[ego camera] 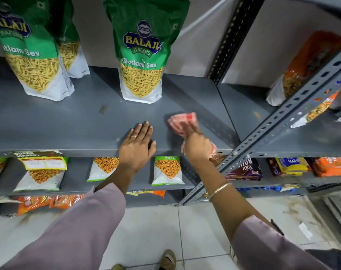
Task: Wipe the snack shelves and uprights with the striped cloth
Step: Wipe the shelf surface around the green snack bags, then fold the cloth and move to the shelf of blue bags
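Our right hand (197, 145) clamps bunched red-and-white striped cloth (182, 121) on grey metal shelf (68, 123); left hand (137, 146) flat, fingers spread. Risk: wide sweep topples green sev pouch (141, 61).

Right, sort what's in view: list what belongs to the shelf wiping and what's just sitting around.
Part of the job:
- striped cloth, bunched in the right hand
- grey shelf being wiped
- perforated upright
- left hand, flat on the shelf edge

Just sitting around:
- Ratlami Sev bag standing on the shelf
- snack packets on the lower shelf
- biscuit packs at right
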A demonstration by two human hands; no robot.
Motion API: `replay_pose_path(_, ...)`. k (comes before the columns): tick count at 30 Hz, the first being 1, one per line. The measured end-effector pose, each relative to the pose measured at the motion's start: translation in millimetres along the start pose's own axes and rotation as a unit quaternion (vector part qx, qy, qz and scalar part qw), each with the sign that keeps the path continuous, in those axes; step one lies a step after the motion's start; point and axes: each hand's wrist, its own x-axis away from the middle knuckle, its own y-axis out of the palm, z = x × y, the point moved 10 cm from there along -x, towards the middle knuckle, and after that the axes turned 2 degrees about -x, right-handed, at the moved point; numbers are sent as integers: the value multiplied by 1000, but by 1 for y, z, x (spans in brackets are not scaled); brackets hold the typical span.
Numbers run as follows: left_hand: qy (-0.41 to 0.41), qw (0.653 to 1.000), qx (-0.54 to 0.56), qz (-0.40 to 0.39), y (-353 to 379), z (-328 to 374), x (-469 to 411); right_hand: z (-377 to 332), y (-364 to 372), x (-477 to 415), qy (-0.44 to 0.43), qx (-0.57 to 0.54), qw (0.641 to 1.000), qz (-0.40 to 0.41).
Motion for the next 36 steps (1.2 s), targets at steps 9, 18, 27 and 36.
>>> replay_pose_path(9,5,1000,5,15,-1,1,-1,3,-57,-3,-113,-522,798,-280)
replay_pose_path(18,12,999,18,31,4,0,0,4,22,-11,-31,26,995,-96)
replay_pose_path(27,-149,985,76,-46,-16,12,-29,21,-20,-31,82,-266,960,-30)
replay_pose_path(36,-362,794,468,-141,14,4,-31,-15,15,-37,76,-512,826,-222)
